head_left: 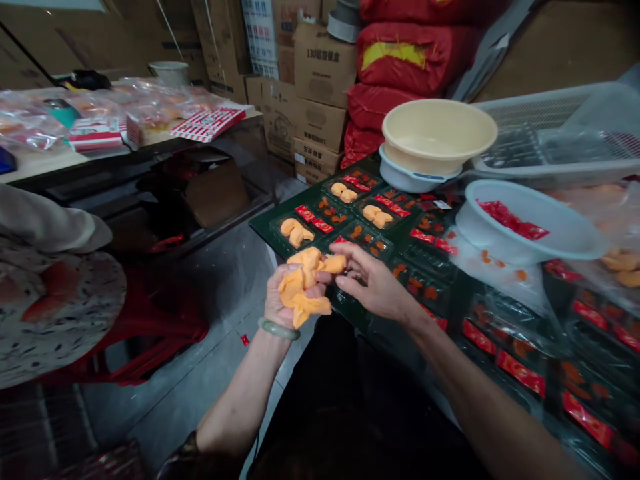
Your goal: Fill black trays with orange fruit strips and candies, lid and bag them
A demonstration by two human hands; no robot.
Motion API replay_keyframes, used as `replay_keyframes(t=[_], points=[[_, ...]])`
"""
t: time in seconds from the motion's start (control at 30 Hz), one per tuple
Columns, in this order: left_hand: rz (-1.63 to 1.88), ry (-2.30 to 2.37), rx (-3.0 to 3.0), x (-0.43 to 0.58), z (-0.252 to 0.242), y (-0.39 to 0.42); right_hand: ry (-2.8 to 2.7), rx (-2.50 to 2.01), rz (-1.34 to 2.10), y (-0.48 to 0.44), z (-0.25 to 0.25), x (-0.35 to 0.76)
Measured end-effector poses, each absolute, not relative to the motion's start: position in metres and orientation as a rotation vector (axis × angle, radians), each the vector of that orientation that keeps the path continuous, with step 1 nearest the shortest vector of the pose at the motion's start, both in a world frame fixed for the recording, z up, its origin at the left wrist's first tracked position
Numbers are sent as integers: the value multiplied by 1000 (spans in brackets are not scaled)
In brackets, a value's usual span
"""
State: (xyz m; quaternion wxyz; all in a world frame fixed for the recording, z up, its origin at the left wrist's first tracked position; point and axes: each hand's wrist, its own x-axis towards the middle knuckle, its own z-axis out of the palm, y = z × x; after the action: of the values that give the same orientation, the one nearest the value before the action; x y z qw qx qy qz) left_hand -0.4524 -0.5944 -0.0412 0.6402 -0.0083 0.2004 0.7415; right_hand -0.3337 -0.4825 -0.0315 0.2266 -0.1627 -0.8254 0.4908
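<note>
My left hand [280,293], with a green bangle on the wrist, is closed around a clump of orange dough-like pieces [303,287]. My right hand [373,280] reaches across and pinches one orange piece [334,264] at the top of the clump. Both hands hover at the near left corner of a bed of dark green plastic trays [425,267]. Some tray compartments hold orange pieces [297,231], red sauce packets [313,218] and small orange bits.
A cream bowl [437,133] sits stacked in a white one behind the trays. A white bowl [530,223] holds red packets. A white crate [550,133], cardboard boxes [320,87] and red sacks [400,60] stand beyond. Another person's sleeve [50,227] is at left.
</note>
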Motion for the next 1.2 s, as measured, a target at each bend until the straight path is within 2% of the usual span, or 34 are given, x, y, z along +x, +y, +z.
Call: replay_keyframes(t=[0.23, 0.33, 0.43, 0.57, 0.63, 0.77, 0.83, 1.03, 1.2], points=[[1688, 385, -24, -455, -45, -597, -1802, -759, 1601, -475, -22, -308], [1820, 425, -36, -468, -51, -607, -1652, -958, 1556, -477, -26, -299], [1922, 437, -16, -477, -55, -614, -1770, -1060, 1260, -487, -40, -303], [1907, 457, -13, -479, -55, -617, -2093, -1048, 500, -498, -64, -326], [1914, 448, -31, -477, -54, -615, -2337, -972, 232, -498, -70, -337], [1970, 407, -64, -472, -53, -606, -2767, -847, 64, -495, -67, -342], [1974, 390, -87, -468, -52, -600, -2726, -871, 220, -499, -61, -336], [1925, 352, -139, -442, -46, -574, -2092, -658, 1370, -525, -46, -319], [1935, 317, -279, -426, -43, -554, -1633, -713, 1559, -533, -24, -307]])
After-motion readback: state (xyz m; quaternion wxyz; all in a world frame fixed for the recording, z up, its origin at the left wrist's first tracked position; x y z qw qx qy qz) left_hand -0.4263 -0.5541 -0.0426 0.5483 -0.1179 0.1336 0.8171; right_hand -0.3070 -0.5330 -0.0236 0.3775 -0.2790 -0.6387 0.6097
